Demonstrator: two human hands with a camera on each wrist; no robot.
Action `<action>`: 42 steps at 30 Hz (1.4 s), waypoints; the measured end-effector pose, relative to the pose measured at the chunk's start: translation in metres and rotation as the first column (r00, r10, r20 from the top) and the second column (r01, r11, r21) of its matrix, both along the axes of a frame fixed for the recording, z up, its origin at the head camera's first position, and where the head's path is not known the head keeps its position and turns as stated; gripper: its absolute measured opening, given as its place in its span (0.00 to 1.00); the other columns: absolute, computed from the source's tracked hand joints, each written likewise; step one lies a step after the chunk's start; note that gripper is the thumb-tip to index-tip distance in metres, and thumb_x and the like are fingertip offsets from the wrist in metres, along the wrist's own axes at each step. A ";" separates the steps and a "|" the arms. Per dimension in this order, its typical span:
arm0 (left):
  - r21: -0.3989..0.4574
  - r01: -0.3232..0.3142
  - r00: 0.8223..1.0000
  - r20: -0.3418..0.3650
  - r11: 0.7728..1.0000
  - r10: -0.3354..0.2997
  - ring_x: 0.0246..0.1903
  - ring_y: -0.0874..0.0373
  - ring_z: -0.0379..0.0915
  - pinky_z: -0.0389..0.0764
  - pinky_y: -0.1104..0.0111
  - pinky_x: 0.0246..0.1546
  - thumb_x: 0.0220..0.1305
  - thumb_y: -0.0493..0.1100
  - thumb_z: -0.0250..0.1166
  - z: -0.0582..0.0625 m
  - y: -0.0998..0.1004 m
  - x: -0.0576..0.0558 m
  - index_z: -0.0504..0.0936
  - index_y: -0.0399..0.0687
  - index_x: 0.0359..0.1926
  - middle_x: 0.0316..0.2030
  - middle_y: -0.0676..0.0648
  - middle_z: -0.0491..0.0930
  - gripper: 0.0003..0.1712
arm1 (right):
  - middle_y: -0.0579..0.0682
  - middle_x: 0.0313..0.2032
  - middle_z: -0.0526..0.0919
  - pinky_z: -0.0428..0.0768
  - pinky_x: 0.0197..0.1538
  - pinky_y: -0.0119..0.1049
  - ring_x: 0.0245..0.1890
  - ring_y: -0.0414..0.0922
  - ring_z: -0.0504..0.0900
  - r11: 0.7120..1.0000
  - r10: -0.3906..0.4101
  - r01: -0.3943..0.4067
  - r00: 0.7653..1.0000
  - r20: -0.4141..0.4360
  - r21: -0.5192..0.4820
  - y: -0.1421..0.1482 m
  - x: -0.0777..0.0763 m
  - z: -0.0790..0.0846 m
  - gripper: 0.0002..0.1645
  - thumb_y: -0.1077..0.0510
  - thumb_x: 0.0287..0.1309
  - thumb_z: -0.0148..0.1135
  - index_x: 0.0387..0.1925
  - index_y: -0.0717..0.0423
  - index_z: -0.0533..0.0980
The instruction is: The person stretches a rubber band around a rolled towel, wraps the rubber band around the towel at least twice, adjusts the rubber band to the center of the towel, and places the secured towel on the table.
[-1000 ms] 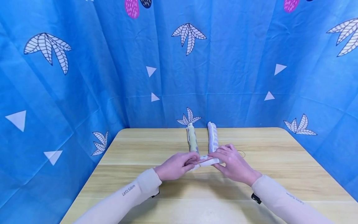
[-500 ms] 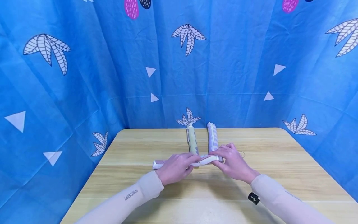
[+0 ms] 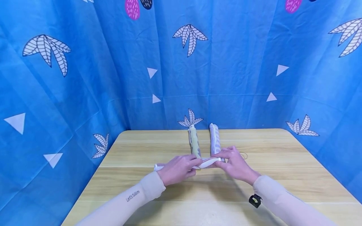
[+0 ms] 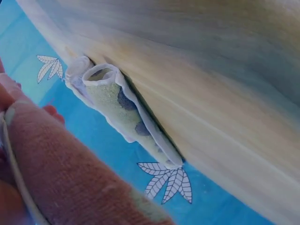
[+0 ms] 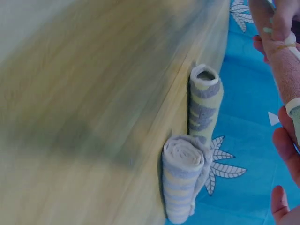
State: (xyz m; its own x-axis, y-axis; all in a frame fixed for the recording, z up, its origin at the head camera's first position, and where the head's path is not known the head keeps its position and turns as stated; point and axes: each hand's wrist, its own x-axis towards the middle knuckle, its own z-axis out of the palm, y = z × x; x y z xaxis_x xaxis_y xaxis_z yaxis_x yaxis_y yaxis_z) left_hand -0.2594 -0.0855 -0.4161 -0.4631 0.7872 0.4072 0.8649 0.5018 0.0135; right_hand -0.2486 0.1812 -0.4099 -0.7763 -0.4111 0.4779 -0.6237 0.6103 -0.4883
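Note:
A rolled pink towel (image 3: 208, 162) with white edging lies crosswise between both hands, a thin yellowish band (image 5: 283, 46) round it in the right wrist view. My left hand (image 3: 178, 169) grips the roll near its middle, and its white left end shows past the hand. With thumb and fingers my right hand (image 3: 236, 164) pinches the right end. Just beyond stand two more rolls lying lengthwise: a green towel (image 3: 194, 141) with grey patches and a purple striped towel (image 3: 215, 139). Close up, the left wrist view shows the pink roll's fuzzy surface.
A loose rubber band (image 3: 245, 155) lies on the wooden table (image 3: 135, 147) right of the purple roll, beyond my right hand. Blue printed curtains (image 3: 237, 69) enclose the table at the back and sides.
My left hand has flattened over the roll and its left end has come into sight. The right hand has turned slightly at the right end. The green and purple rolls stay put.

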 end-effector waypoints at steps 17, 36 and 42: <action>0.175 -0.072 0.772 0.633 0.982 -0.057 0.32 0.64 0.73 0.78 0.72 0.34 0.68 0.40 0.62 0.005 -0.004 0.000 0.72 0.68 0.52 0.41 0.56 0.79 0.18 | 0.43 0.48 0.86 0.68 0.53 0.48 0.53 0.47 0.79 0.953 0.181 -0.040 0.870 -0.459 0.299 0.015 -0.003 -0.001 0.32 0.53 0.43 0.82 0.54 0.44 0.82; 0.056 -0.041 0.986 0.165 0.998 0.031 0.29 0.68 0.74 0.76 0.80 0.32 0.65 0.44 0.69 0.011 0.001 0.003 0.78 0.57 0.48 0.39 0.57 0.83 0.12 | 0.42 0.40 0.88 0.64 0.45 0.45 0.42 0.43 0.81 0.983 0.099 -0.005 0.859 -0.502 0.185 0.004 -0.007 0.001 0.19 0.59 0.48 0.76 0.45 0.48 0.86; 0.037 -0.078 0.988 0.140 0.996 0.072 0.27 0.69 0.75 0.74 0.83 0.29 0.65 0.47 0.69 0.009 0.000 0.001 0.78 0.57 0.44 0.40 0.55 0.86 0.10 | 0.42 0.41 0.89 0.64 0.45 0.44 0.42 0.42 0.81 0.985 0.079 0.002 0.881 -0.467 0.170 0.000 -0.009 0.004 0.19 0.59 0.48 0.77 0.45 0.46 0.86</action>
State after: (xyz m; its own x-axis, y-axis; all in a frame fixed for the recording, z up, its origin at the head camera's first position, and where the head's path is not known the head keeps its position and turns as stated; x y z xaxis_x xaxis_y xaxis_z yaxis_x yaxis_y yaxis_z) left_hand -0.2584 -0.0856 -0.4070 -0.5743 0.7314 0.3677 0.8131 0.5616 0.1529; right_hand -0.2572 0.1816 -0.4056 -0.4582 -0.5387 0.7070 -0.7796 0.6256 -0.0286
